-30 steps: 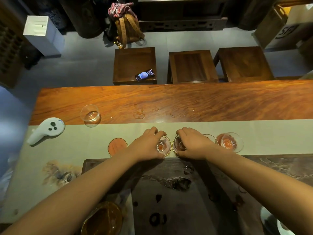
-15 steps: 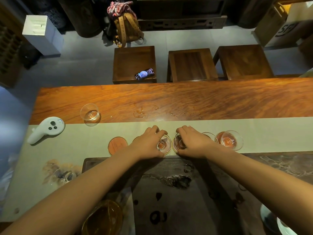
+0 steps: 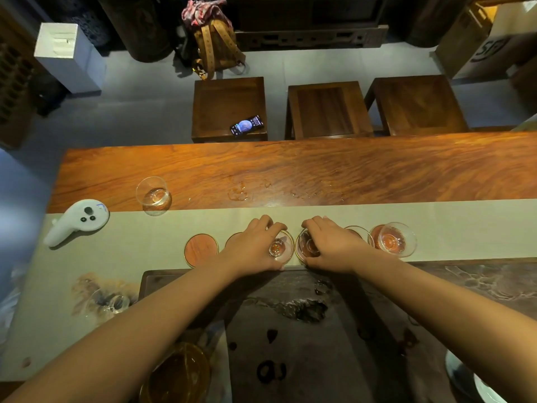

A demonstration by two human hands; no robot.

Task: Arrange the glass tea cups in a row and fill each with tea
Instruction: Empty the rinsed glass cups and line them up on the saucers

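Gripping one cup each by the rim w/ curled fingers, L hand (image 3: 255, 245) on cup (image 3: 279, 247) & R hand (image 3: 328, 245) on cup (image 3: 308, 246), mid-runner (image 3: 162, 228) near the tray (image 3: 319, 344) edge—seat both centred on coasters, level, slowly.
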